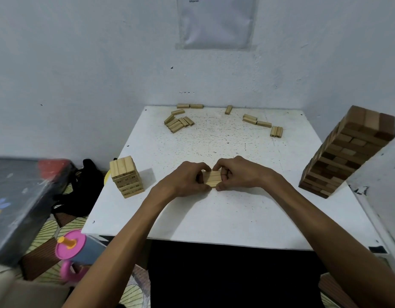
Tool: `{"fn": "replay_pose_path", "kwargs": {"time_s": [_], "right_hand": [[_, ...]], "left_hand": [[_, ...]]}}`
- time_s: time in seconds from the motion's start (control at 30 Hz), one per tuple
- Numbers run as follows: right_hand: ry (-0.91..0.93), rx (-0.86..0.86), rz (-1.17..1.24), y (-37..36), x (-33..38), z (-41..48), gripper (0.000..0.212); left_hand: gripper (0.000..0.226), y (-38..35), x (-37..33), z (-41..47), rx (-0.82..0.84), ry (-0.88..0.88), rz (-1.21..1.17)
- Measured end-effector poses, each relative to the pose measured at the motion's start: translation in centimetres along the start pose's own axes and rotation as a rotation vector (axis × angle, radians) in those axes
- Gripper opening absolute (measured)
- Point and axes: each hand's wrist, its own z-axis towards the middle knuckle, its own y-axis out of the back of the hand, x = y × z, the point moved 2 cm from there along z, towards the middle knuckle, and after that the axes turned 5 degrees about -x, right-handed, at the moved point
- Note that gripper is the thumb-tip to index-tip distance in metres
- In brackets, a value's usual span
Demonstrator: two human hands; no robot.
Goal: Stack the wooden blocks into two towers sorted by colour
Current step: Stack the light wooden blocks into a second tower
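Pale wood is what's being worked right now: both hands are clamping a three-block row (212,179) that's lying flat on the white table (214,218), about dead centre. Left hand (187,177) is gripping the row's left end with fingers curling over the far side. Right hand (238,174) is mirroring that on the right end, so the hands are nearly meeting over the blocks. I'm reading it as squaring the three up into one layer. Pale tower (126,176) is standing at 9 o'clock close to the table edge, only a handful of layers, with a top layer of three looking tidy. Dark tower (347,152) is standing at 3 o'clock, far taller, with many layers. It's appearing to lean, likely wide-angle distortion, can't confirm. No dark blocks are showing loose anywhere, so I'm treating that tower as done. Everything remaining is pale, with loose blocks lying from 11 to 1 o'clock along the far side: a cluster (177,123) at 11, a pair (190,106) against the wall, a single (228,109) at 12, three in a line (256,120) and another pair (276,131) at 1. That's well over a dozen waiting, several layers' worth. I'm estimating the job past halfway overall, with the pale side maybe half built. The row in hand is probably going onto the pale tower, crosswise to its top layer.
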Motion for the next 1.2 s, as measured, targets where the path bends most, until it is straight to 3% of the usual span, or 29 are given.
{"fn": "replay_pose_path", "kwargs": {"time_s": [0.37,0.5,0.57,0.8,1.2], "right_hand": [[-0.017,-0.009,-0.031,-0.1,0.3,0.0,0.054],[-0.005,-0.028,0.003,-0.2,0.2,-0.1,0.052],[0.004,-0.05,0.008,-0.2,-0.1,-0.2,0.052],[0.124,-0.167,-0.033,-1.1,-1.2,-0.9,0.052],[0.377,-0.363,0.09,-0.8,-0.5,-2.9,0.033]], "left_hand": [[0.056,-0.2,0.2,-0.2,-0.011,-0.008,0.016],[0.06,-0.9,0.9,-0.9,-0.167,-0.049,0.048],[0.052,-1.2,1.1,-1.4,-0.236,-0.088,0.045],[0.03,-1.3,1.2,-1.7,-0.296,-0.216,0.025],[0.034,0.5,0.4,-2.3,-0.271,-0.248,-0.058]]}}
